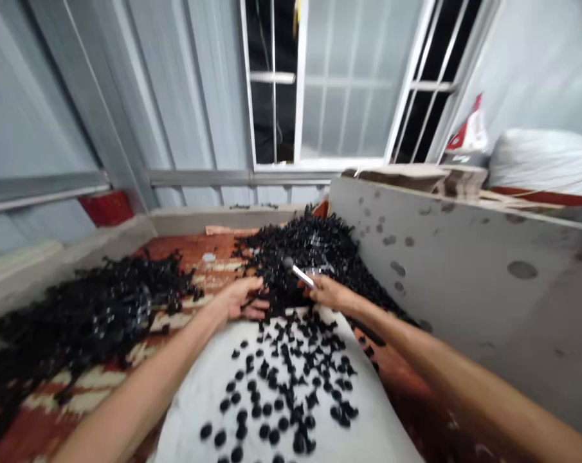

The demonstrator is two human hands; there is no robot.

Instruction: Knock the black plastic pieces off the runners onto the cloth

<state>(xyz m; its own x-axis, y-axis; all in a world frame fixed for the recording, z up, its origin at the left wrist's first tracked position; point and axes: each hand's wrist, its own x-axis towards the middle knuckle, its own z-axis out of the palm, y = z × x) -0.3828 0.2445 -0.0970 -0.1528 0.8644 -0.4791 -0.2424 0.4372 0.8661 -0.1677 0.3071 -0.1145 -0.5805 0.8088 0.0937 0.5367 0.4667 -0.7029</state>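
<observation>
From the head view, my left hand (pixel 242 299) lies palm down at the near foot of the far heap of black pieces (pixel 314 247). Its fingers are bent and touch the pieces, but I cannot tell whether they grip any. My right hand (pixel 328 294) is just beside it, closed around a silver-shafted tool (pixel 299 274). The tool's dark round end points up and left over the same heap. The heap sits toward the far edge of the desk (pixel 194 247), a worn reddish-brown surface, and runs along the right edge.

Both forearms reach over a white sheet (pixel 372 418) that covers the middle of the desk's near edge. Scattered black pieces (pixel 281 379) lie loose on it, thicker toward my hands. A second heap (pixel 92 312) spreads along the left edge, well apart from the first. A grey board (pixel 464 257) with dark spots stands along the right edge. Beyond the far edge is a barred window (pixel 348 77), and a white sack (pixel 546 161) rests behind the board.
</observation>
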